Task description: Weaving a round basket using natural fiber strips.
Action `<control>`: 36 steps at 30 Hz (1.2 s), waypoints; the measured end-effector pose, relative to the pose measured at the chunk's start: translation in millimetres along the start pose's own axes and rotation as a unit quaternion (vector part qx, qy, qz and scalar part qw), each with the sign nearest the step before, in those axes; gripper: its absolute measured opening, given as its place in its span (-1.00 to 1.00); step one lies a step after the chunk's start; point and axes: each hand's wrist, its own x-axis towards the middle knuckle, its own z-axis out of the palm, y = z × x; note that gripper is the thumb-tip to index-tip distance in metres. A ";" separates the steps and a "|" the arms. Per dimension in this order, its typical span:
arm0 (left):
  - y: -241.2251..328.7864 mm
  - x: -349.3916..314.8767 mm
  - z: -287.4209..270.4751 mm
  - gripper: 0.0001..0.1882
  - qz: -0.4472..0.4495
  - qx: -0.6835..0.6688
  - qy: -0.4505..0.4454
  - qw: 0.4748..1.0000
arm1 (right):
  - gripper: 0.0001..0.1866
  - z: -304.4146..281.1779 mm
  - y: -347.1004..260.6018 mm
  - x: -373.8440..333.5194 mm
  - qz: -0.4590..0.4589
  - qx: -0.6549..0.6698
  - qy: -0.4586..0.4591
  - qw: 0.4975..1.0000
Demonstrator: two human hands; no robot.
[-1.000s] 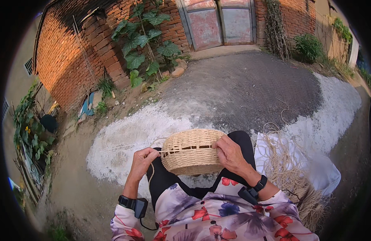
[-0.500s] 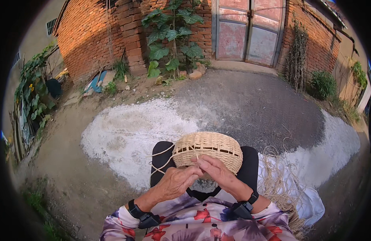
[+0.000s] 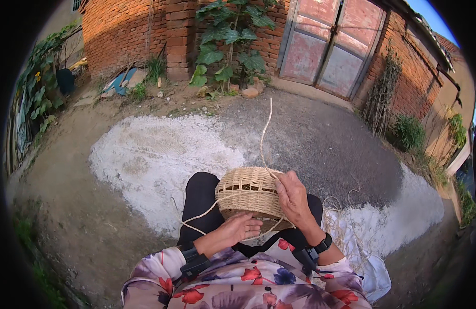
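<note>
Straw-coloured weave marks the basket point(image 3: 248, 191), which lies tipped on the person's lap, over black trousers point(image 3: 199, 206), held between both hands. At the near left the left hand point(image 3: 239, 229) cups the basket's lower edge, fingers curled in a loose grip against the weave and touching a pale strand point(image 3: 204, 213) that loops out to the left of that grip, over the trouser leg. Whether the strand is pinched between those fingers cannot be told. Just right of the left grip, the basket's woven wall fills the gap between the hands. Farther right, the right hand point(image 3: 293, 198) lies over the basket's right side, its grip clenched on the rim, thumb and fingers pressed to the weave. From just above this grip a long strand point(image 3: 266, 131) rises into the air, bending at its tip. Right of and below the right grip, a heap of loose straw point(image 3: 346, 226) lies on a white cloth point(image 3: 374, 270) on the ground. Both wrists wear black bands.
</note>
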 end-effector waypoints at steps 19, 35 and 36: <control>-5.6 95.7 22.7 -0.51 0.158 -0.054 -0.177 0.970 | -0.90 -20.6 61.5 -42.7 0.162 0.182 -0.044 0.969; -11.9 109.5 48.5 -0.51 0.096 -0.030 -0.152 0.983 | -0.92 -22.3 52.6 -55.4 0.231 0.140 -0.021 0.963; -19.5 105.1 40.4 -0.51 0.087 -0.030 -0.156 0.984 | -0.91 -27.7 52.5 -57.1 0.238 0.147 -0.016 0.960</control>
